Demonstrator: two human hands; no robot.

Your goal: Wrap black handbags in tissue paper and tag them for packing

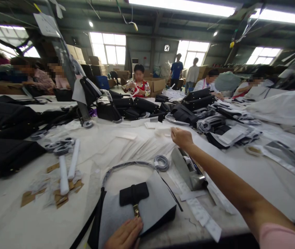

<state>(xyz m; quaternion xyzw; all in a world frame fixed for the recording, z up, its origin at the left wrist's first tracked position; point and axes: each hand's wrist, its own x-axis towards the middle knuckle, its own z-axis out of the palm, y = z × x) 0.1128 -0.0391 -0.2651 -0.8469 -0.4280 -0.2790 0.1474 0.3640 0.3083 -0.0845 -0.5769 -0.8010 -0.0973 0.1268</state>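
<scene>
My left hand (125, 236) lies flat with fingers together on the near edge of a black handbag (137, 207) wrapped in grey-white paper, just below its black flap and gold clasp (136, 210). The bag's strap (126, 166), also wrapped, arcs up behind it. My right hand (181, 137) is stretched far out across the table, fingers curled down at a stack of small white paper pieces (160, 130). What its fingers hold, if anything, is hidden.
A metal tape dispenser (189, 169) and white label strips (201, 214) lie under my right arm. White rolls (68, 166) and tape rings sit left. Black bags (137, 105) pile along the far side, where several people work. White sheets cover the right.
</scene>
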